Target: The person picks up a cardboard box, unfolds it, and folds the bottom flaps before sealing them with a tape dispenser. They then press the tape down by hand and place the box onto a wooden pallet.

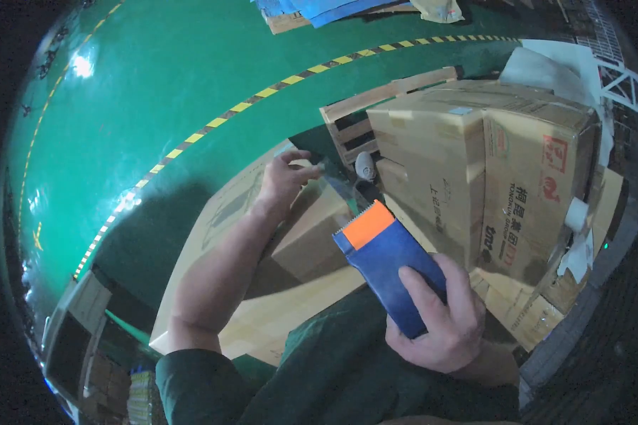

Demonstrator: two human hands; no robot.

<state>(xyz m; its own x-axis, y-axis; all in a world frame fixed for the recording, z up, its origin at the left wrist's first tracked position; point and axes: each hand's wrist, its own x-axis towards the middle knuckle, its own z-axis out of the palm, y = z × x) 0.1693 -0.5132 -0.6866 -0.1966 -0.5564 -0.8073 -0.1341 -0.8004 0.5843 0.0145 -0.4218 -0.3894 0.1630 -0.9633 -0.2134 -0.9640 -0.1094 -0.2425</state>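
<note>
My right hand (439, 319) is wrapped round a blue tape dispenser (397, 265) with an orange front and a serrated metal edge. It is held in front of my body, tilted up toward the left. My left hand (288, 180) is raised to the upper left of the dispenser, fingers pinched together. From those fingertips a faint strip of clear tape (342, 188) seems to run down toward the toothed edge. Below both hands lies a large cardboard box (213, 219), and a smaller brown carton face (312, 237) shows between my forearm and the dispenser.
Large printed cartons (432, 170) stand on the right, beside a wooden pallet (354, 131). A shoe (365, 166) shows between the boxes. Yellow-black floor tape (266, 92) crosses the green floor (191, 57). Blue sheets (340, 10) lie on another pallet at the top.
</note>
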